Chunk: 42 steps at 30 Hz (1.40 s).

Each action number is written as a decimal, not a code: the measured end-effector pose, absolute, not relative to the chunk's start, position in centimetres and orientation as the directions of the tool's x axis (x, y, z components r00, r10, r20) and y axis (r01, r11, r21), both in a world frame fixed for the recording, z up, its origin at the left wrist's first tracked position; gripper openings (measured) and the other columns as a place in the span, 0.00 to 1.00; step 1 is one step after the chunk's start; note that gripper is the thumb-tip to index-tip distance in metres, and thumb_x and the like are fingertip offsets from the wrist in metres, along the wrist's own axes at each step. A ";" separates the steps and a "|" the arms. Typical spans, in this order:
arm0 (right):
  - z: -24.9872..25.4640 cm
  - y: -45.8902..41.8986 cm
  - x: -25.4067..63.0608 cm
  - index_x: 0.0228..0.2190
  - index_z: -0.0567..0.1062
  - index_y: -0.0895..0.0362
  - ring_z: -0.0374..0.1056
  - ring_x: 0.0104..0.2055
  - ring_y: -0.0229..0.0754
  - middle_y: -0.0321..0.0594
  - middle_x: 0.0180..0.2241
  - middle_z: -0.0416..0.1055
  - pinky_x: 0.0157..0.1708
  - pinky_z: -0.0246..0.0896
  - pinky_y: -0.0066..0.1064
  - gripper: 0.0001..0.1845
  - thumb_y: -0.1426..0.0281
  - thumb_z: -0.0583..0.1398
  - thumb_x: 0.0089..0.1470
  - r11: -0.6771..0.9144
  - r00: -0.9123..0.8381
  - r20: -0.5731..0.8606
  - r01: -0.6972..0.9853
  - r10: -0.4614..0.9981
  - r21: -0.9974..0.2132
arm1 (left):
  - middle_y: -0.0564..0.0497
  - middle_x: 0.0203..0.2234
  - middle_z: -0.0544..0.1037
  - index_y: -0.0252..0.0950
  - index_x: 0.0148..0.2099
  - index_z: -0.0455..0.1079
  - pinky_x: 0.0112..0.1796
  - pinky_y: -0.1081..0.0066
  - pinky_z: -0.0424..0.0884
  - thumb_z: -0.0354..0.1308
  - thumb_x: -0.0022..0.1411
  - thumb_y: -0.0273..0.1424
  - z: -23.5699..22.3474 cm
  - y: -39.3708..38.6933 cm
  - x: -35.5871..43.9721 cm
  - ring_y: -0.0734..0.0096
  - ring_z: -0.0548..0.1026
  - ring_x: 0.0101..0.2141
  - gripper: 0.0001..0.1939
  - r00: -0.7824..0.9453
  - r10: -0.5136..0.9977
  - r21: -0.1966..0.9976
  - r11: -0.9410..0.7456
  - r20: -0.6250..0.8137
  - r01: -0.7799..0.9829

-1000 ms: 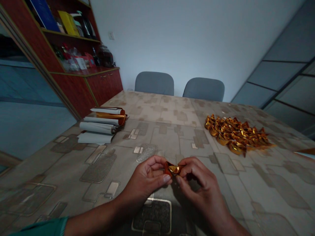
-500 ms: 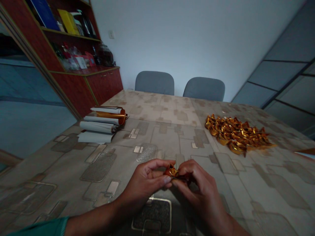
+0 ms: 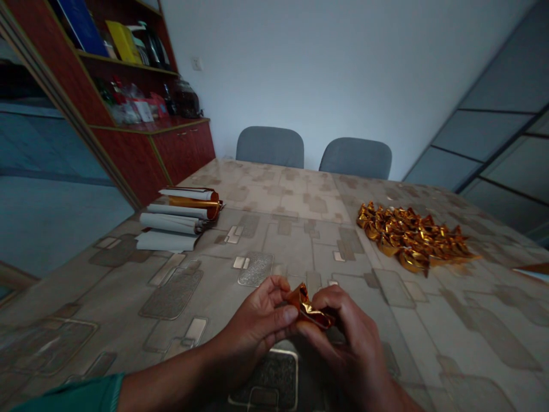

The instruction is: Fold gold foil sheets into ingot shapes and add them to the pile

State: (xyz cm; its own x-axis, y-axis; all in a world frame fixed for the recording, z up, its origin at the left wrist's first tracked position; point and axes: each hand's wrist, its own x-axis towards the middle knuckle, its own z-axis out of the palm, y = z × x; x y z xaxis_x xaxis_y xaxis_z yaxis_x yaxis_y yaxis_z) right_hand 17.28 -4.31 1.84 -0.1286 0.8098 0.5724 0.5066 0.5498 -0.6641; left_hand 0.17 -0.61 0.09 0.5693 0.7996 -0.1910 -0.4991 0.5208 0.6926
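Note:
Between my two hands, over the near part of the table, is a shiny gold foil paper ingot [image 3: 309, 309] with raised, folded edges. My left hand [image 3: 268, 315] pinches its left end between thumb and fingers. At the other end, my right hand [image 3: 349, 332] grips it with thumb and forefinger, the remaining fingers curled in. Part of the folded paper is covered by my fingertips. To the right lies a cluster of similar gold foil ingots [image 3: 412, 234], set close together in rows.
Rolled or folded sheets of paper [image 3: 171, 222], white outside with gold showing, lie at the left. A patterned cloth covers the table [image 3: 287, 229]. Two grey chairs [image 3: 270, 146] stand at its far side. Another gold-and-white sheet [image 3: 534, 272] lies at the right edge.
The foil piece has been tilted and opened up, so more of its folded inside shows. My fingers have shifted slightly on it, and both hands still hold it.

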 end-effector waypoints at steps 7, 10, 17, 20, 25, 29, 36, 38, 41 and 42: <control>2.0 -4.2 17.1 0.35 0.67 0.51 0.68 0.26 0.36 0.32 0.29 0.69 0.25 0.66 0.24 0.11 0.75 0.65 0.57 0.583 -0.130 0.618 0.522 0.775 -0.622 | 0.53 0.34 0.76 0.36 0.39 0.67 0.40 0.74 0.69 0.73 0.55 0.31 -0.1 -0.6 0.5 0.73 0.77 0.37 0.17 0.607 0.780 0.665 0.534 -0.150 -0.522; 2.0 -4.1 17.0 0.35 0.68 0.52 0.68 0.25 0.37 0.32 0.27 0.68 0.24 0.65 0.25 0.09 0.74 0.64 0.59 0.618 -0.147 0.654 0.527 0.742 -0.583 | 0.53 0.34 0.77 0.37 0.41 0.68 0.38 0.75 0.68 0.73 0.54 0.32 -0.3 -0.6 0.5 0.72 0.77 0.36 0.18 0.614 0.773 0.654 0.549 -0.160 -0.521; 2.6 -4.5 17.0 0.38 0.69 0.52 0.69 0.29 0.39 0.34 0.29 0.70 0.29 0.68 0.28 0.09 0.75 0.63 0.59 0.646 -0.230 0.621 0.457 0.750 -0.611 | 0.52 0.35 0.77 0.37 0.46 0.71 0.34 0.75 0.68 0.74 0.54 0.34 -0.9 -0.5 0.2 0.72 0.76 0.33 0.20 0.647 0.728 0.630 0.616 -0.226 -0.473; 2.5 -4.8 17.4 0.43 0.69 0.51 0.71 0.31 0.42 0.37 0.32 0.72 0.30 0.70 0.30 0.13 0.75 0.63 0.59 0.660 -0.299 0.594 0.439 0.747 -0.609 | 0.52 0.32 0.76 0.36 0.45 0.73 0.35 0.75 0.68 0.73 0.54 0.35 -0.9 -0.4 0.1 0.73 0.75 0.32 0.19 0.701 0.679 0.601 0.660 -0.220 -0.450; 2.1 -5.0 17.8 0.45 0.69 0.49 0.71 0.33 0.43 0.38 0.35 0.72 0.31 0.69 0.31 0.17 0.74 0.65 0.56 0.642 -0.352 0.538 0.443 0.766 -0.626 | 0.48 0.34 0.77 0.32 0.45 0.75 0.36 0.75 0.69 0.72 0.57 0.34 -0.4 -0.4 -0.2 0.73 0.76 0.34 0.16 0.731 0.642 0.614 0.679 -0.231 -0.403; 2.2 -5.0 17.9 0.39 0.70 0.50 0.65 0.29 0.40 0.34 0.30 0.67 0.28 0.64 0.30 0.08 0.67 0.64 0.58 0.552 -0.244 0.496 0.323 0.833 -0.769 | 0.47 0.37 0.77 0.32 0.47 0.76 0.39 0.73 0.69 0.72 0.57 0.33 0.2 -0.4 -0.2 0.72 0.76 0.35 0.17 0.726 0.645 0.608 0.681 -0.237 -0.407; 1.3 -4.6 17.5 0.33 0.71 0.53 0.59 0.23 0.35 0.31 0.24 0.62 0.23 0.58 0.26 0.11 0.59 0.60 0.63 0.076 -0.086 0.083 -0.079 0.993 -0.994 | 0.46 0.35 0.79 0.33 0.45 0.77 0.40 0.70 0.71 0.70 0.58 0.33 0.8 -0.3 -0.1 0.68 0.78 0.36 0.14 0.708 0.669 0.636 0.653 -0.228 -0.412; 1.3 -4.5 17.4 0.34 0.71 0.54 0.58 0.23 0.34 0.30 0.24 0.63 0.22 0.57 0.26 0.12 0.59 0.62 0.61 0.060 -0.096 0.070 -0.103 0.993 -0.993 | 0.45 0.35 0.80 0.32 0.45 0.77 0.40 0.70 0.71 0.70 0.58 0.33 0.7 -0.3 -0.2 0.68 0.78 0.35 0.14 0.719 0.658 0.645 0.653 -0.223 -0.397; 1.5 -4.4 17.3 0.33 0.70 0.54 0.59 0.23 0.35 0.31 0.24 0.63 0.22 0.56 0.25 0.13 0.58 0.64 0.58 0.076 -0.102 0.086 -0.098 0.991 -0.992 | 0.45 0.35 0.80 0.32 0.45 0.77 0.39 0.72 0.71 0.71 0.56 0.33 0.4 -0.2 -0.3 0.68 0.78 0.35 0.15 0.712 0.660 0.659 0.649 -0.239 -0.381; 1.5 -4.4 17.2 0.34 0.69 0.54 0.60 0.24 0.35 0.31 0.25 0.63 0.22 0.56 0.25 0.13 0.58 0.64 0.58 0.064 -0.111 0.074 -0.097 0.991 -0.993 | 0.45 0.35 0.80 0.32 0.45 0.77 0.39 0.72 0.71 0.71 0.56 0.33 0.3 -0.1 -0.3 0.68 0.78 0.35 0.16 0.709 0.661 0.664 0.647 -0.244 -0.375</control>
